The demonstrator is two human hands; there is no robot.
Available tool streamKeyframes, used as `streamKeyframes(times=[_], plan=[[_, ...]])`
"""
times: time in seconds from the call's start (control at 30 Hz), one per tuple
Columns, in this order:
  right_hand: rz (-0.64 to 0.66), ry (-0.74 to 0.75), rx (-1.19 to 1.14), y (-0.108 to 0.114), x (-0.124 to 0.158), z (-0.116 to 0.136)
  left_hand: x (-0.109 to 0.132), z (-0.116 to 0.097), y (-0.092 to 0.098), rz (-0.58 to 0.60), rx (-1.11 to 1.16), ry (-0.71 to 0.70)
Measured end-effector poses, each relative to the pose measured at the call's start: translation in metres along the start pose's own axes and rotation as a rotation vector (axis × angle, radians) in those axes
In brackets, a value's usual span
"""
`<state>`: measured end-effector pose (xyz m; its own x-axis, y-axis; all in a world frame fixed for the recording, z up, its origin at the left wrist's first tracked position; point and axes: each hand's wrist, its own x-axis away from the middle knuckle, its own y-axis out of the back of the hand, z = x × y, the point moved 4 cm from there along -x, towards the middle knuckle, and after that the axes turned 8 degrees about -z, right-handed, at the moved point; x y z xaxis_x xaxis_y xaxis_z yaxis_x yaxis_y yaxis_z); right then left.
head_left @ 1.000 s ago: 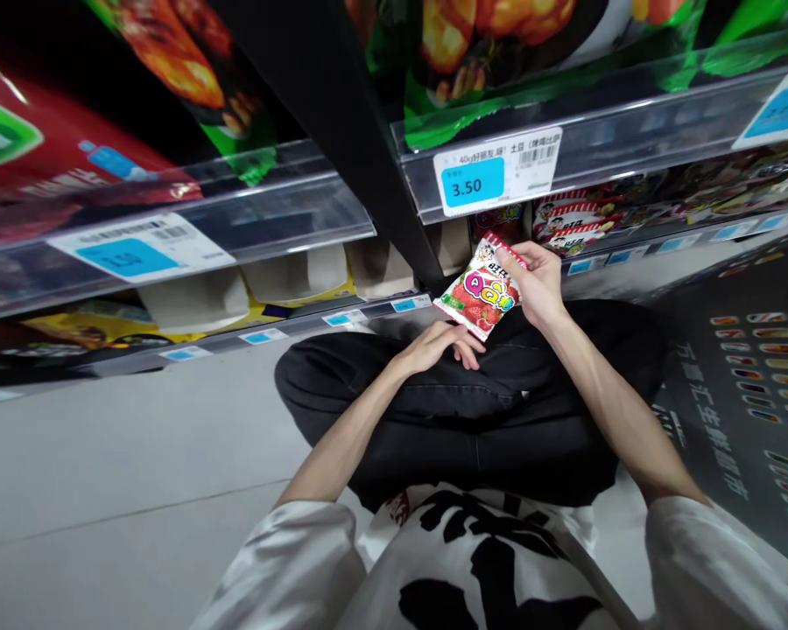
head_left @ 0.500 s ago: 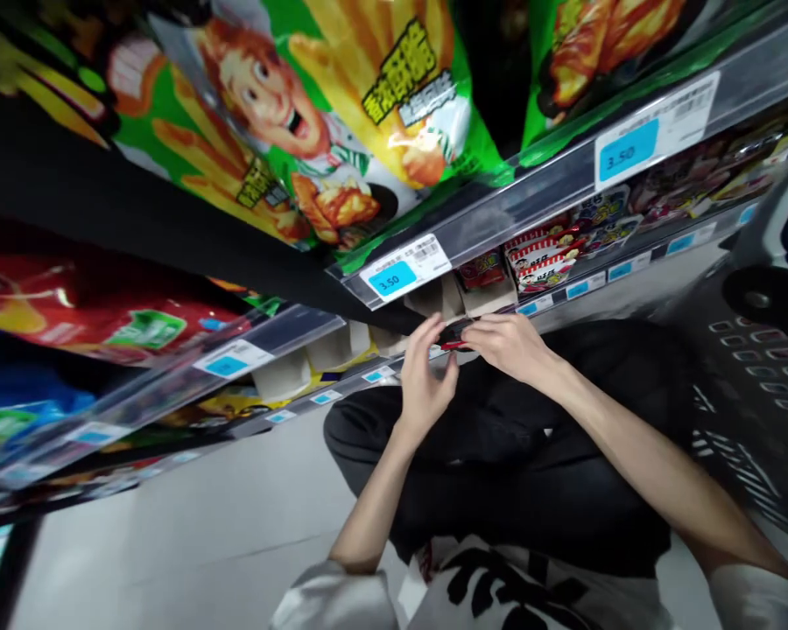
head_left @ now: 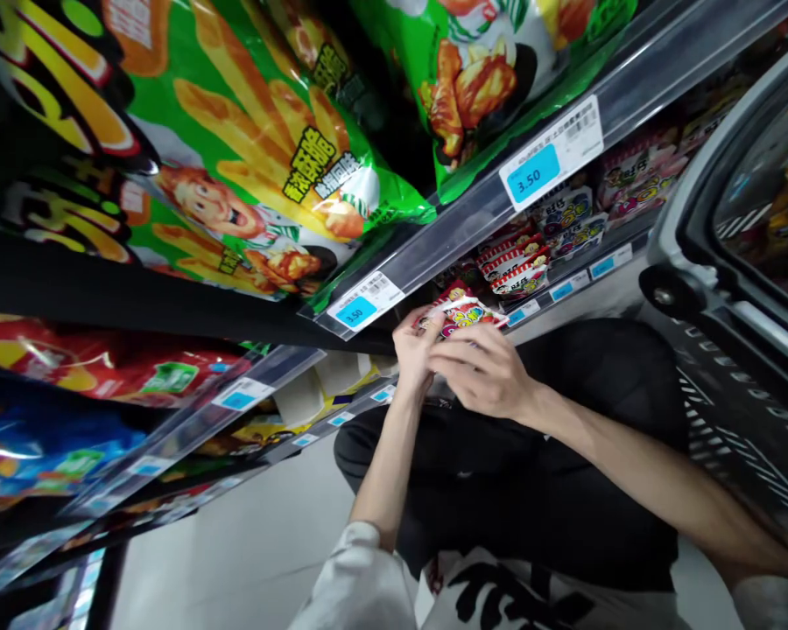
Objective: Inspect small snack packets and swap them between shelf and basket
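Note:
I crouch before store shelves. Both my hands hold a small red and white candy packet (head_left: 463,313) just under the edge of the shelf that carries a blue 3.50 price tag (head_left: 366,303). My left hand (head_left: 415,350) pinches the packet's left end with curled fingers. From the right, my right hand (head_left: 482,372) closes its fingers over the packet's lower side, hiding most of it. More packets of the same kind (head_left: 520,271) lie in a row on the low shelf right behind my hands.
Large green snack bags (head_left: 263,175) fill the shelf above. Red bags (head_left: 105,372) and blue bags (head_left: 26,451) sit on shelves to the left. A grey shopping basket (head_left: 728,350) stands at my right. Pale floor (head_left: 249,551) lies below left.
Both hands rose with the packet from my lap toward the low shelf. The left hand took hold of it beside the right. My view tilted up and left.

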<state>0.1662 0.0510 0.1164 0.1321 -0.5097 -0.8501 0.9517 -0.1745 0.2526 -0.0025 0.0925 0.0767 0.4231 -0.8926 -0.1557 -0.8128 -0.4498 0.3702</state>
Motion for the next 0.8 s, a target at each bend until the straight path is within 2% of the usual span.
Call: streamKeyframes(times=[0.07, 0.13, 0.33, 0.5, 0.6, 0.73, 0.8], plan=[[0.058, 0.129, -0.042, -0.007, 0.007, 0.01, -0.014, 0.004, -0.004, -0.05, -0.057, -0.018], [0.109, 0.187, -0.07, -0.016, 0.016, 0.015, -0.027, 0.009, -0.01, -0.077, -0.096, -0.064], [0.191, 0.19, -0.099, -0.027, 0.028, 0.016, -0.05, 0.023, -0.028, -0.121, -0.054, -0.117], [0.175, 0.17, -0.101, -0.023, 0.025, 0.012, -0.064, 0.029, -0.042, -0.026, -0.071, -0.168], [0.162, 0.166, -0.104, -0.021, 0.023, 0.011, -0.067, 0.029, -0.046, 0.005, -0.234, -0.227], [0.153, 0.187, -0.123, -0.021, 0.024, 0.012, -0.06, 0.021, -0.042, -0.127, -0.594, -0.366], [0.166, 0.189, -0.124, -0.022, 0.024, 0.013, -0.053, 0.017, -0.043, -0.12, -0.765, -0.45]])
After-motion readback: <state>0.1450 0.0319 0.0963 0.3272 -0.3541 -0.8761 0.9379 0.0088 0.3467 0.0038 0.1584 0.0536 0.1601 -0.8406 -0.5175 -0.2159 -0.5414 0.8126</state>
